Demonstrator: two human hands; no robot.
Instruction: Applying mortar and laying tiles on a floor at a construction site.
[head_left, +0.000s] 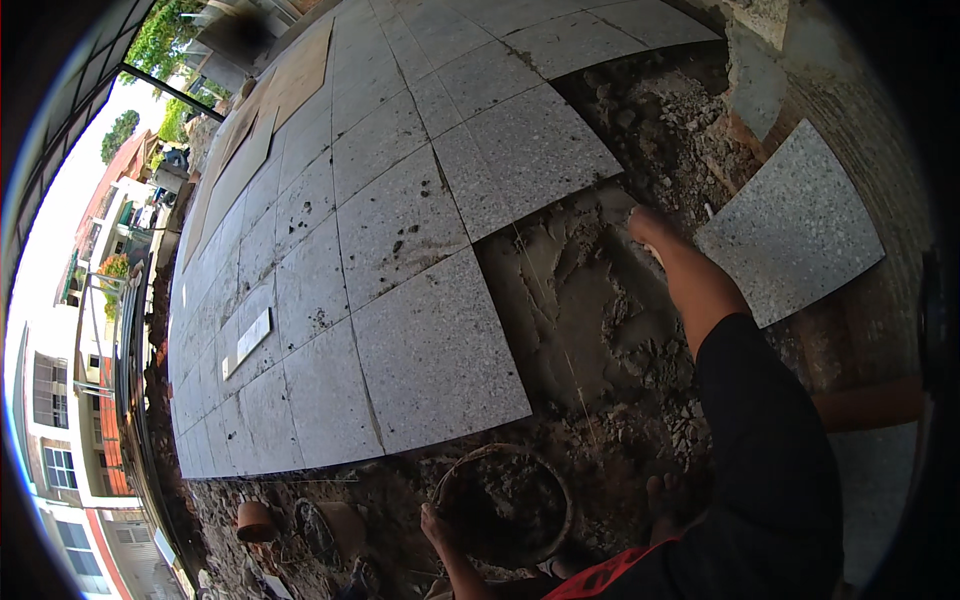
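My right hand [648, 232] reaches out over a bed of wet grey mortar [590, 310], beside the corner of a laid speckled tile [535, 155]. Its fingers are curled closed, and whatever they grip blends into the mortar. My left hand [436, 526] is closed on the rim of a round basin [568, 490] that has dark wet mix inside. Between the hands lies the mortar, smeared and ridged, with a thin string [560, 345] stretched across it. A loose speckled tile [800, 225] rests at the right, close to my right forearm.
Rows of laid grey tiles [400, 230] extend left and away, with crumbs of mortar on them. Flat brown boards [290, 85] lie farther off. An orange bucket [257, 521] and another bucket [340, 527] stand on the rubble. Bare toes [662, 488] show near the basin.
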